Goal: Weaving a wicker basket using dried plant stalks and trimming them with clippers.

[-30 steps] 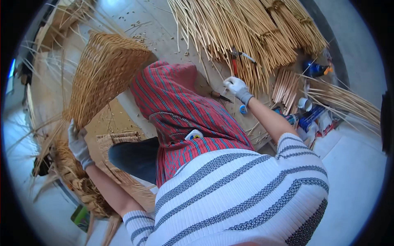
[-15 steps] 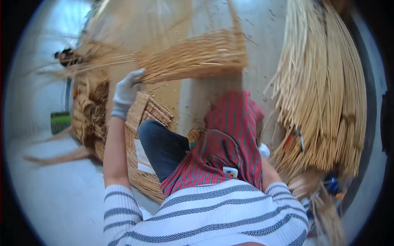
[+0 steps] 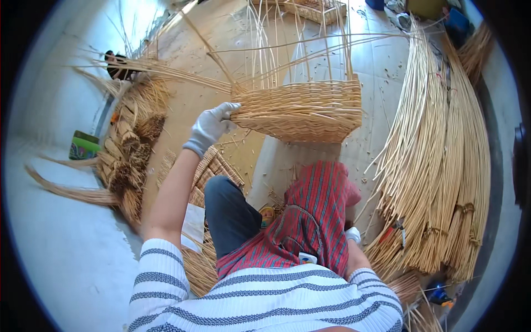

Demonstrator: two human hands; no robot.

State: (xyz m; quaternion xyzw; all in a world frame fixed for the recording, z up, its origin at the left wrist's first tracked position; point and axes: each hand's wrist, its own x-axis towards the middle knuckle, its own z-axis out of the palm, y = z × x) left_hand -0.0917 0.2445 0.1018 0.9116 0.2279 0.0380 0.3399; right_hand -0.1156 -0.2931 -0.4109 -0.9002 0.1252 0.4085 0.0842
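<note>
In front of me hangs a half-woven wicker basket (image 3: 301, 108), its long unwoven stakes sticking out past the far side and a sheaf of loose ends pointing left. My left hand (image 3: 211, 127), in a white knit glove, is closed on the basket's left corner, thumb and fingers pinching its edge. Low at my right side, beside the red plaid apron (image 3: 315, 205), is my right hand (image 3: 353, 235). Only a bit of its white glove shows, and its fingers are hidden.
Long bundles of pale wicker rods (image 3: 437, 182) lie along the right. On them rests a red-handled tool (image 3: 394, 229). Bundled rods (image 3: 127, 149) are stacked at the left wall, near flat woven panels (image 3: 213, 171). Another basket (image 3: 318, 10) stands at the far end; clippings litter the floor.
My left hand and the basket have shifted right and lower in view, and more of the basket's zigzag-woven side shows. The right hand stays low beside the apron. The earlier blur has gone.
</note>
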